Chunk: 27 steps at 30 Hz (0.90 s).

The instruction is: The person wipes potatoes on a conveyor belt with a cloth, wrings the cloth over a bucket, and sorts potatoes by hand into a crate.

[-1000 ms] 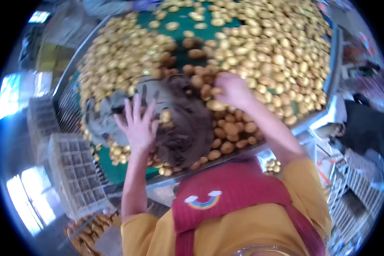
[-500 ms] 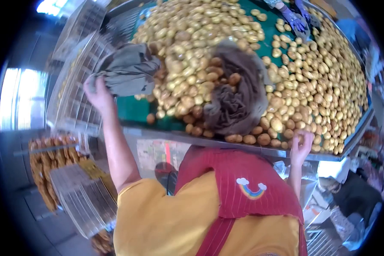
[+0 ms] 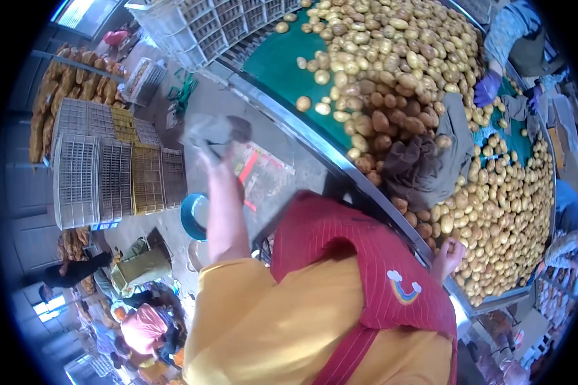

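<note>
My left hand [image 3: 217, 157] is raised left of the table, over the floor, closed on a grey cloth [image 3: 219, 130]; both are smeared by motion. My right hand [image 3: 450, 256] rests at the near rim of the table beside the potatoes, its fingers curled in; whether anything is inside them is hidden. On the table lies a crumpled dark grey-brown cloth [image 3: 433, 170], apart from both hands. Brown-skinned potatoes [image 3: 388, 122] are bunched against its left side, and paler yellow potatoes [image 3: 494, 224] spread around.
The metal-edged table [image 3: 359, 186] has a green surface. A grey plastic crate [image 3: 202, 32] stands at its far left end. Across it a person with purple gloves [image 3: 487, 89] handles cloth. Stacked crates [image 3: 112, 170] and a blue-green tub [image 3: 194, 217] stand left. Other people are lower left.
My view and body have turned left. My left hand has carried the grey cloth from above the table out over the floor. The dark cloth has settled on the potatoes.
</note>
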Each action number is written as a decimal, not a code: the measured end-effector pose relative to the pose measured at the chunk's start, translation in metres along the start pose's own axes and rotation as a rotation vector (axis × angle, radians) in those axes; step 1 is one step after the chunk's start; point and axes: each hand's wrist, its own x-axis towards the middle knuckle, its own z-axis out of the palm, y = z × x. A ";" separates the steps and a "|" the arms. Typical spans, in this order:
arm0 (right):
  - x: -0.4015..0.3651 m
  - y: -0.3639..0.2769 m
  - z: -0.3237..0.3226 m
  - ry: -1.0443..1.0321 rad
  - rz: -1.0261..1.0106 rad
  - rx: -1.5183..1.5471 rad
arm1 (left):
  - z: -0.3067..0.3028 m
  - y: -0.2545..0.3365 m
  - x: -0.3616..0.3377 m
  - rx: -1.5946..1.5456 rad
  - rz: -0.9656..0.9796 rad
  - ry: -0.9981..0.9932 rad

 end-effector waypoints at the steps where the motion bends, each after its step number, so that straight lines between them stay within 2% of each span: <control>1: 0.000 -0.002 -0.001 -0.025 0.009 -0.073 | -0.030 -0.037 0.012 -0.079 -0.059 -0.096; 2: 0.001 -0.002 0.001 -0.039 0.000 -0.072 | -0.057 -0.075 0.044 -0.333 -0.352 -0.224; 4: -0.002 0.002 -0.005 -0.064 -0.010 -0.088 | -0.001 -0.090 -0.006 -0.353 -0.432 -0.104; 5: -0.001 -0.001 -0.008 -0.085 0.026 -0.116 | 0.011 -0.110 -0.014 -0.265 -0.485 -0.027; 10: -0.004 -0.009 -0.007 -0.086 -0.010 -0.202 | 0.032 -0.189 -0.048 -0.044 -0.699 0.082; 13: -0.005 -0.009 -0.002 -0.045 0.021 -0.246 | 0.039 -0.220 -0.066 0.100 -0.821 0.011; 14: -0.005 -0.008 0.000 -0.024 -0.051 -0.296 | 0.040 -0.228 -0.068 0.156 -0.852 -0.046; 16: -0.009 -0.015 0.000 0.080 -0.056 -0.276 | 0.040 -0.241 -0.069 0.276 -0.929 -0.214; 18: -0.019 -0.030 -0.008 0.261 0.009 -0.081 | 0.049 -0.247 -0.065 0.401 -0.994 -0.393; 19: -0.030 -0.034 -0.006 0.380 0.186 0.149 | 0.053 -0.248 -0.062 0.474 -1.014 -0.471; 20: -0.045 -0.032 -0.005 0.419 0.563 0.722 | 0.058 -0.248 -0.061 0.556 -1.029 -0.541; 21: -0.054 -0.058 -0.013 0.527 0.692 0.976 | 0.064 -0.243 -0.060 0.652 -1.029 -0.611; 22: -0.071 -0.057 -0.022 0.500 0.708 1.080 | 0.076 -0.245 -0.066 0.735 -1.033 -0.686; 24: -0.107 -0.057 -0.030 0.711 0.821 1.454 | 0.103 -0.238 -0.085 0.906 -1.022 -0.869; 26: -0.158 -0.044 -0.031 0.929 0.789 1.656 | 0.126 -0.225 -0.111 1.080 -0.993 -1.084; 27: -0.181 -0.033 -0.031 1.132 0.814 1.750 | 0.136 -0.218 -0.123 1.156 -0.972 -1.194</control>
